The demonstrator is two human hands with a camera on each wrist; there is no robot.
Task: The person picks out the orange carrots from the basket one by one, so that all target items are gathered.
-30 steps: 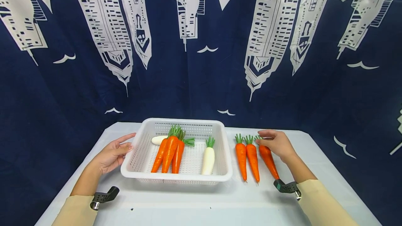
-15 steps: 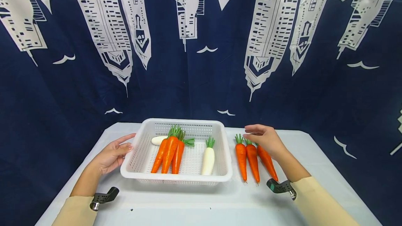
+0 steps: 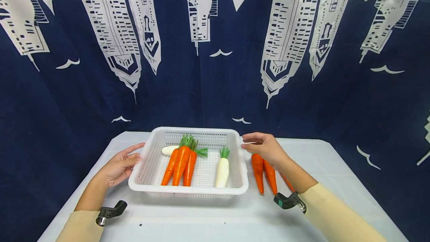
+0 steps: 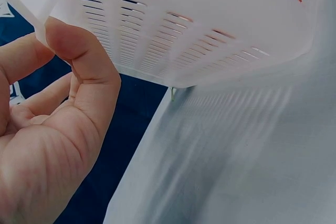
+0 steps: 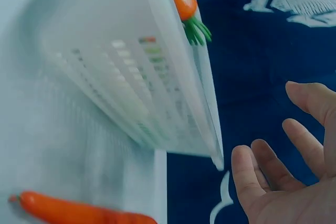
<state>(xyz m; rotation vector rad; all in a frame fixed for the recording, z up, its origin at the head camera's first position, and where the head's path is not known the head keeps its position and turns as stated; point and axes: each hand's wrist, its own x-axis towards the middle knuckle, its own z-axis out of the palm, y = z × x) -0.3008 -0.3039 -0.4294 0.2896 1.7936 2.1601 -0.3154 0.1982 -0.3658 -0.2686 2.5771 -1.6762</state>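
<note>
A white perforated plastic basket (image 3: 188, 189) holds three carrots (image 3: 181, 165) with green tops and two white radishes, one upright at right (image 3: 222, 173) and one partly behind the carrots (image 3: 169, 150). My left hand (image 3: 115, 167) pinches the basket's left rim; in the left wrist view the thumb (image 4: 71, 38) presses on that rim from outside. Just at the right rim is my right hand (image 3: 263, 148), fingers spread and holding nothing. In the right wrist view its fingers (image 5: 247, 169) are apart from the rim.
Several carrots lie on the white table (image 3: 336, 174) right of the basket: a left one (image 3: 257, 171), a middle one (image 3: 270, 176) and a right one mostly hidden under my right forearm. A dark blue curtain (image 3: 201, 96) with white building prints hangs behind.
My right hand has left the rightmost carrot and moved left over the other carrots' tops to the basket's right rim. The left hand and basket stay put.
</note>
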